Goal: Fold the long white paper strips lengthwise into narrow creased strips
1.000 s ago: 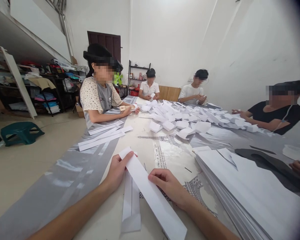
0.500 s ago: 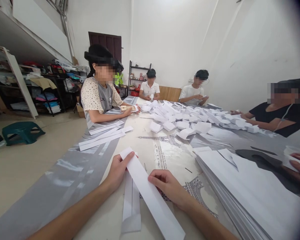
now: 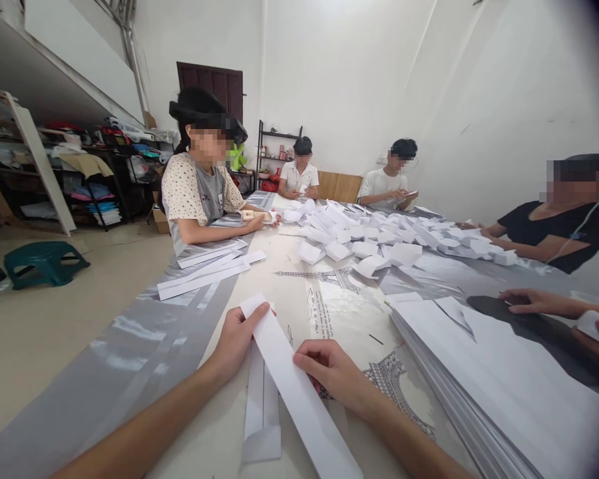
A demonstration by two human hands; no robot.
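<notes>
A long white paper strip slants from upper left to lower right in front of me. My left hand pinches its far end, thumb on top and fingers beneath. Around the middle of its right edge, my right hand grips the same strip between thumb and curled fingers. Partly under it, another white strip lies on the table, its near end folded over. The printed tablecloth shows an Eiffel Tower drawing beside my right hand.
A stack of white paper sheets stands at the right. Several loose strips lie at the left, and a heap of folded white papers covers the far middle. Co-workers sit around the table; one co-worker's hand reaches in at the right.
My hands and the strip have barely moved; its near end has swung slightly left. At the right, a co-worker's hand has come forward over the table's dark item.
</notes>
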